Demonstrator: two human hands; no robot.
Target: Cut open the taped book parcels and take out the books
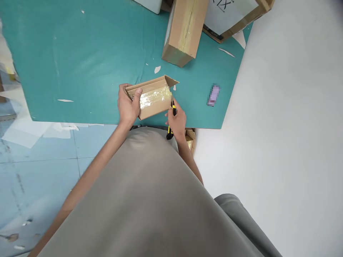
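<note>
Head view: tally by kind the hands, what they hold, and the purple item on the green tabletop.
Hands: left hand, right hand: 2
Cardboard box, held: 1
Black-and-yellow cutter, held: 1
Purple item, pixelated: 1
Total: 5

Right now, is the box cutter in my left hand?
No, your right hand holds the box cutter; your left hand grips the carton.

The right hand (177, 119) is covering part of the cutter (169, 135), while the small carton (155, 98) is hiding some fingers of the left hand (128, 107). The view's top edge is cropping the taped box (187, 30) and the white-labelled box (233, 18), and pixelation is obscuring the purple item (213, 95).
</note>
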